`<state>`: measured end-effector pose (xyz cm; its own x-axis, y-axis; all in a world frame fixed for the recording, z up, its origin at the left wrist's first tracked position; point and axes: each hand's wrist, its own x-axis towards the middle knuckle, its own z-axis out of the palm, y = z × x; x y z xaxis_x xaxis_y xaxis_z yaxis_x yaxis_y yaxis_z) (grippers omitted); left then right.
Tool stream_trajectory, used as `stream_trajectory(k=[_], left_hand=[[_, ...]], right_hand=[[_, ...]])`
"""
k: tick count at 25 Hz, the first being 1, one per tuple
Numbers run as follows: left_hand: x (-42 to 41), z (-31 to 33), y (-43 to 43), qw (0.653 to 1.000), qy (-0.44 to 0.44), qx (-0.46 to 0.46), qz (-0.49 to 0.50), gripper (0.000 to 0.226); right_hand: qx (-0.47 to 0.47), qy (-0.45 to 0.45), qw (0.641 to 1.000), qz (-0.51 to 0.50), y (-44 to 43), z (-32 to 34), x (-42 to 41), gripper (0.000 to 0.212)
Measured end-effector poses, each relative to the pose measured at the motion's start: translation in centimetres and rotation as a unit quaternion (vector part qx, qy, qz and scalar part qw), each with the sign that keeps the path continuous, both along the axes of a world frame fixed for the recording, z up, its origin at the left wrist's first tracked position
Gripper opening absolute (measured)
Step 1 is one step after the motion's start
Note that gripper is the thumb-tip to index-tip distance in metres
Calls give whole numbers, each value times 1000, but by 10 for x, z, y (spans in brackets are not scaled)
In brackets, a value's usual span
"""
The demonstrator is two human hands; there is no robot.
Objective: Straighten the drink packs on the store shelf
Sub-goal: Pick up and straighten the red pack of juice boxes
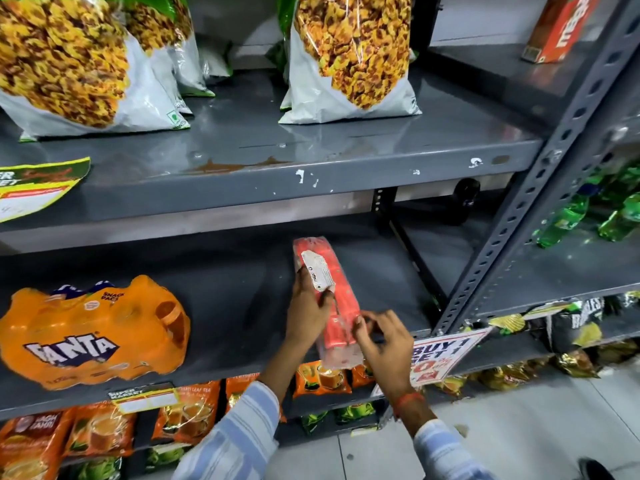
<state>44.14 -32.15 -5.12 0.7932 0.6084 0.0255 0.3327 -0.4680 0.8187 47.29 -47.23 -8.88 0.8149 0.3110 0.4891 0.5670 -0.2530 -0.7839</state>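
Note:
A long red drink pack (pixel 341 299) in clear wrap, with a white label near its far end, lies lengthwise on the grey middle shelf (pixel 225 282), its near end hanging over the front edge. My left hand (pixel 308 306) grips its left side at the label. My right hand (pixel 381 341) pinches the wrap at the near right end. An orange Fanta pack (pixel 93 330) lies at the left of the same shelf, tilted.
The upper shelf (pixel 277 161) holds snack bags (pixel 353 57). A slotted upright post (pixel 540 188) stands to the right. Green bottles (pixel 588 213) lie beyond it. A promo sign (pixel 440 355) hangs on the shelf edge. Tea packets (pixel 187 410) fill the lower shelf.

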Motion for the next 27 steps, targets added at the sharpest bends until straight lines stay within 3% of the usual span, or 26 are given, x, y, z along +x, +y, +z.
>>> stream_trajectory(k=[4,6,8,11,13,15,19,22,27], left_hand=[[13,21,43,991,40,-37,-126,60],[16,31,46,985,54,39,-161,49],[8,36,38,980,58,136,-132,42],[-30,23,14,959,104,239,-113,47],[-52,12,0,938,138,301,-100,56],[-58,9,-4,932,143,321,-89,56],[-55,13,16,946,101,270,-146,50],[-57,10,42,954,69,228,-180,49],[-64,3,51,983,-17,107,-151,44]], right_hand=[[3,-15,997,80,19,-11,-30,18],[-13,-23,994,106,31,-9,-38,18],[-13,-7,993,114,37,2,-34,21],[8,15,998,53,37,24,-2,25],[-43,36,998,0,42,37,32,31],[-141,55,988,9,52,46,69,44],[-312,27,945,91,63,47,107,53],[-334,17,941,56,51,42,95,52],[-323,-9,944,-64,29,37,54,54]])
